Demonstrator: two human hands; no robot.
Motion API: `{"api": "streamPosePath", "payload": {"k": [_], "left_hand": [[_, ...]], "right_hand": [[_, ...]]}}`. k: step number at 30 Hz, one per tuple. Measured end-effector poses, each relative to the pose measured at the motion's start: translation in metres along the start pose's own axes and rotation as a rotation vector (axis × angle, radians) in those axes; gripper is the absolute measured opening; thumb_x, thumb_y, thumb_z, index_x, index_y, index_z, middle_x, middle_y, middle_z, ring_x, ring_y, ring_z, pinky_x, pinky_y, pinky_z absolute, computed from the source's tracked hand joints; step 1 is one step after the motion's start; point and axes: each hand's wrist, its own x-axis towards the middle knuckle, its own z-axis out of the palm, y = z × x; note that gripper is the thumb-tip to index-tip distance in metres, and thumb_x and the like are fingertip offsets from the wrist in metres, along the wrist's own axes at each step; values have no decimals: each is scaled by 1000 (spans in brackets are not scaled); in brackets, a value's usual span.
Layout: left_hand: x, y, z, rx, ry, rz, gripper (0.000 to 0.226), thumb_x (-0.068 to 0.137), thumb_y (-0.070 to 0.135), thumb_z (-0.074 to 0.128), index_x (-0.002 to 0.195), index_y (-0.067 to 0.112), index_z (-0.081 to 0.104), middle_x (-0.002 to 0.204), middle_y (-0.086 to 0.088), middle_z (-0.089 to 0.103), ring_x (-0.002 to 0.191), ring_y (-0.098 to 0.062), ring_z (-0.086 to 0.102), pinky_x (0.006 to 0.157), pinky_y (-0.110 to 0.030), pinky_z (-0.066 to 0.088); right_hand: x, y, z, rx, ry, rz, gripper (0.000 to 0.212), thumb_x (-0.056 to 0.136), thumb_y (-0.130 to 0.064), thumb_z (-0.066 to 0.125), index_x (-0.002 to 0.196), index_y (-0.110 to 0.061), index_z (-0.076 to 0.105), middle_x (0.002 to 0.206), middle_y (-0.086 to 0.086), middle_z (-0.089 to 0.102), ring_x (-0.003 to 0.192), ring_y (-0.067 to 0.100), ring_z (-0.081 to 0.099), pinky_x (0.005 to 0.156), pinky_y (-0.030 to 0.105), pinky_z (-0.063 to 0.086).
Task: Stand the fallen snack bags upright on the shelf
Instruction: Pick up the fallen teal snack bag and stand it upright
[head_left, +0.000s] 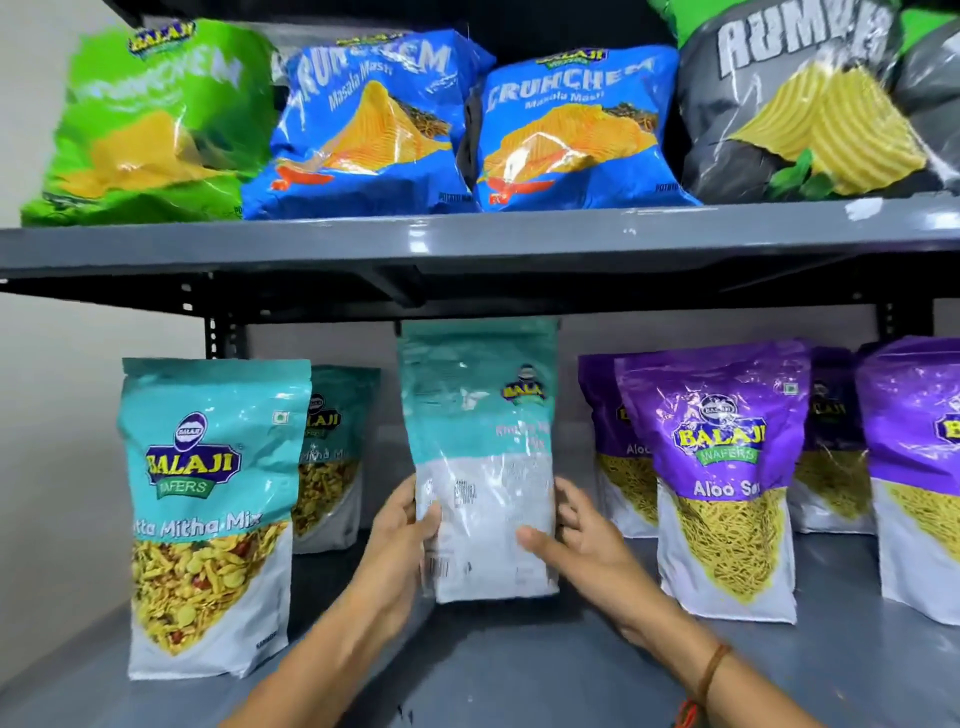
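Head view: the grey metal shelf (467, 244) crosses the frame, its upper board carrying a green chip bag (150, 124) at upper left, two blue Crunchem bags (363, 124) in the centre and a grey Rumbles bag (800, 104) at upper right. On the lower board, purple Aloo Sev bags (722, 478) stand at right; a teal Khatta Mitha Mix bag (208, 514) stands at left, another behind it. At centre you hold a teal snack bag (483, 457) upright, back panel facing you, base low over the board; contact unclear. Your left hand (400, 535) clasps its left edge, your right hand (576, 540) its right edge, thumbs across the panel.
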Motion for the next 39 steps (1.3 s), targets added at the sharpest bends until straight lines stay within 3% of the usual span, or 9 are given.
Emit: {"api": "streamPosePath", "payload": {"k": [3,6,12,15,21,24,28,35,39], "left_hand": [[4,-15,-16,77,-24,-36,38,93,-9,44,121,11,60,101,-1,78,90,-18,73,84,-41,57],[1,-34,-31,71,-27,-53,41,92,-11,46,127,7,57,114,-10,74,107,-26,66,101,-45,47],[2,-24,-33,-36,-23,-176,40,87,7,37,114,9,66,112,-13,74,104,-31,67,101,-49,45],[-7,-19,-27,9,-3,-214,44,93,27,34,104,8,71,104,-15,76,95,-32,70,94,-46,50],[-24,-23,-23,134,124,-75,51,98,34,37,76,7,73,80,-10,78,76,-23,67,69,-28,52],[-32,-27,-21,204,58,-32,38,93,22,52,67,7,75,67,-9,74,65,-20,65,56,-17,53],[-29,-36,-20,279,38,96,11,81,0,67,80,10,63,62,-6,60,59,-16,53,56,-20,44],[0,-43,-37,388,-38,-58,101,48,35,90,133,29,36,124,7,49,116,-12,48,102,-30,40],[5,-51,-33,286,-192,-140,97,47,25,93,132,23,46,116,6,68,100,-5,68,77,-16,54]], "right_hand": [[-7,23,7,-197,21,-27,51,72,-32,79,113,-46,51,114,-21,72,110,7,69,97,42,55],[-17,38,14,-296,-9,-34,50,80,-18,74,117,-39,49,115,-29,70,105,1,69,92,32,58],[-30,24,35,-414,349,-128,67,64,-22,82,111,-39,37,113,-11,44,111,19,53,99,44,50],[-47,13,53,-309,224,-21,67,53,-48,77,105,-46,34,117,-21,35,121,15,47,108,41,45],[-42,1,61,-152,33,193,135,36,-76,78,149,-39,14,142,-19,20,142,4,19,121,31,21],[-33,1,55,-126,28,220,120,36,-71,85,140,-41,35,138,-10,36,134,4,35,117,33,34],[-20,4,33,177,-3,255,76,54,-22,81,126,-24,55,121,4,71,109,19,68,78,23,57],[-4,15,7,205,109,362,37,81,2,53,114,-8,66,110,13,77,100,26,68,106,50,44],[-4,15,10,59,116,345,35,93,4,43,119,-12,60,110,6,74,104,21,68,104,43,47]]}}
